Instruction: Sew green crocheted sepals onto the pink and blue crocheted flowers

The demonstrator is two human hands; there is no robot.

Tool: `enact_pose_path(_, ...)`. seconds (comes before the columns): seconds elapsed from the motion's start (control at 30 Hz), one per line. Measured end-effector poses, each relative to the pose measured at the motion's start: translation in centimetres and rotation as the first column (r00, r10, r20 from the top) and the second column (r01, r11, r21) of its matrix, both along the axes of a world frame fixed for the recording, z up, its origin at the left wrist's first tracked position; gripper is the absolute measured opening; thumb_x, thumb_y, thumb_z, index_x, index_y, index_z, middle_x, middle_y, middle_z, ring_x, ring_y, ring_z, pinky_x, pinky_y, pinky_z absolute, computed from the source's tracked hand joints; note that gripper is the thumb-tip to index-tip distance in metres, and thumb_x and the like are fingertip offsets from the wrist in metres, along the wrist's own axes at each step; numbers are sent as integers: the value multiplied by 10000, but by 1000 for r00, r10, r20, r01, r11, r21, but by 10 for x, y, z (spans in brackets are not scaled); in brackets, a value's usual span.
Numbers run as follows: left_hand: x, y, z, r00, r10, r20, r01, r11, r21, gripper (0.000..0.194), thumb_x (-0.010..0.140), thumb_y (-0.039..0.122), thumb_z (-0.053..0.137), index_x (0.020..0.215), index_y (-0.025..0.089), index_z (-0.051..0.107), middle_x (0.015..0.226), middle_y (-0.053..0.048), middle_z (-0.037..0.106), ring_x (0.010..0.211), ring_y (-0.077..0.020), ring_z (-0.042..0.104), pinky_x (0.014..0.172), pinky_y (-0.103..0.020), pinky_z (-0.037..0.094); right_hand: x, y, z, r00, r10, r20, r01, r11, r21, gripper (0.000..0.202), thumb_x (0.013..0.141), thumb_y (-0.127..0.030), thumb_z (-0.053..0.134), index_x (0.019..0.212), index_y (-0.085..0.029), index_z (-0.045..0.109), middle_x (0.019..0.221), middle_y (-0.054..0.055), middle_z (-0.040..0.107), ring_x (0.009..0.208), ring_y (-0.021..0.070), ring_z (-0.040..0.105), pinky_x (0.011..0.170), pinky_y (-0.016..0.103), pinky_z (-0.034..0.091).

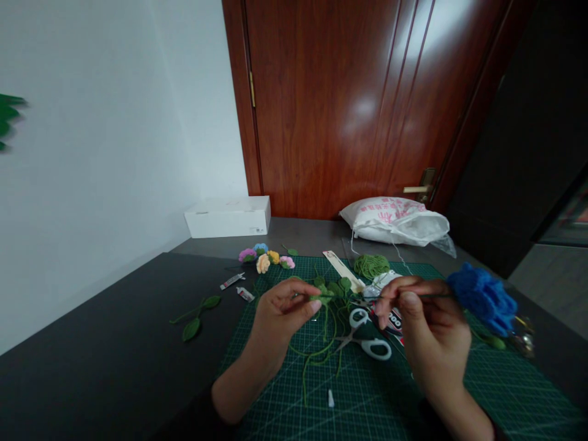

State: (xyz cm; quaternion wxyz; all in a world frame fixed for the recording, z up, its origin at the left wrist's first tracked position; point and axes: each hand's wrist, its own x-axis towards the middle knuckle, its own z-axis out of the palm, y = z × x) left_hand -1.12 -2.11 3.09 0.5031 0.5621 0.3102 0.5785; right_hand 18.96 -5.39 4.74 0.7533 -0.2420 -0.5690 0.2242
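Observation:
A blue knitted or crocheted flower (482, 297) sticks out to the right of my right hand (429, 324). That hand is closed around the flower's thin green stem (349, 297), which runs roughly level across to the left. At its other end, my left hand (280, 318) pinches the green strand between thumb and forefinger. Both hands are raised over the cutting mat (367, 398). Below and between them lie green crocheted leaves (340, 288) with trailing yarn tails, and white-handled scissors (361, 337) with slightly parted blades.
Small crocheted flowers (263, 263), two small tubes (233, 281) and a leaf sprig (193, 327) lie at left. Green yarn (372, 266) sits behind the hands. A white box (227, 217) and a white bag (390, 217) stand at the back. A white cap (331, 398) lies in front.

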Motion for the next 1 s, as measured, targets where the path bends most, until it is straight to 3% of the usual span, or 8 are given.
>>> enact_pose_path(0.27,2,2,5,997,70,-12,-70,998,8,320,710,114,770,1006,213,698,796,26,636,754,-115,608,741,-234,504,0,-2,-1,996,32,84,-38,996,78,168,968,-67,505,1018,-216,564,887,23,629,670,157,675,466,280,572)
enact_pose_path(0.47,5,0,5,996,60,-61,-66,992,-104,143,724,156,764,856,174,713,839,-19,709,811,-159,653,745,-257,503,-3,-3,-2,984,-13,176,3,998,57,185,953,-52,516,993,-225,569,881,17,635,632,137,672,491,271,580)
enact_pose_path(0.6,8,0,4,995,95,-9,-95,983,-157,141,707,145,774,816,166,688,772,1,687,751,-139,636,722,-244,503,-7,-2,-3,985,-8,171,-1,999,54,192,947,-59,526,1003,-237,576,875,8,651,581,126,665,489,273,587)
enact_pose_path(0.8,8,-1,6,992,-33,118,51,987,-152,144,753,144,740,827,191,625,663,55,579,650,-123,586,726,-303,555,-4,1,-7,976,-151,154,152,988,4,80,958,-136,551,938,-207,583,817,15,656,580,145,663,505,297,574)
enact_pose_path(0.93,6,-1,4,1000,-20,-11,18,989,-146,18,768,159,720,776,161,705,750,3,667,743,-145,638,763,-279,513,-1,4,-8,966,-202,163,210,977,-35,51,962,-184,569,915,-204,573,786,15,662,561,152,654,512,308,562)
enact_pose_path(1.0,5,-1,4,998,1,-55,-9,991,-136,62,757,169,729,818,169,739,782,-14,703,769,-158,645,750,-274,494,0,5,-7,965,-211,158,218,976,-31,60,962,-200,572,902,-204,572,792,20,666,552,152,649,515,310,562)
